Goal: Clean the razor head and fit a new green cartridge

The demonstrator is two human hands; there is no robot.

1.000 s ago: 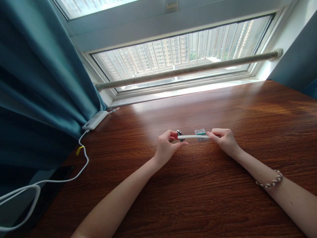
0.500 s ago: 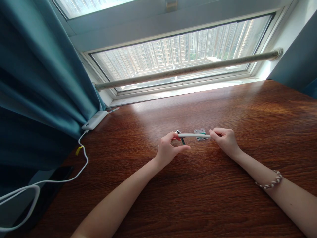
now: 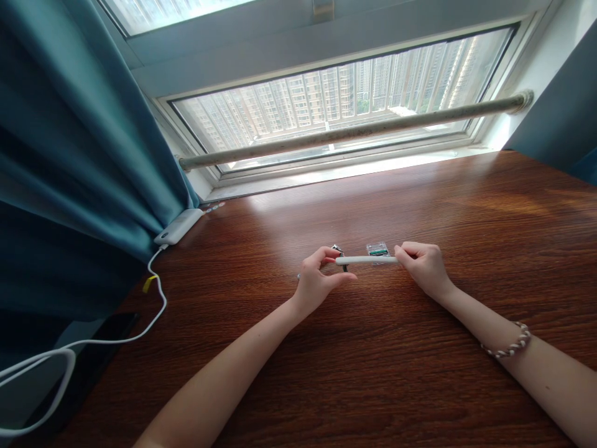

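My right hand (image 3: pixel 423 264) is closed round one end of a slim white stick-like handle (image 3: pixel 368 260), which lies level across the gap between my hands. At its other end, the handle meets a small dark strip-like piece (image 3: pixel 345 268), pinched upright between the thumb and forefinger of my left hand (image 3: pixel 319 274). Part of this piece is hidden behind the handle, and its kind is too small to make out. Just beyond my left fingertips shows a small black-and-silver part (image 3: pixel 336 247). Behind the handle, near my right hand, lies a clear plastic case (image 3: pixel 377 247) with a green strip in it.
The brown wooden table (image 3: pixel 354 361) reaches to the window. A white box-shaped device (image 3: pixel 180 226) with a white cable (image 3: pixel 161 292) sits at the left by the blue curtain (image 3: pixel 93 124). A dark flat object (image 3: pixel 100 348) lies at the left edge. A metal rail (image 3: pixel 354 132) crosses the window.
The white handle has dropped slightly towards me, and the dark piece stands more upright. More of the clear case's green strip shows. Both hands have hardly shifted.
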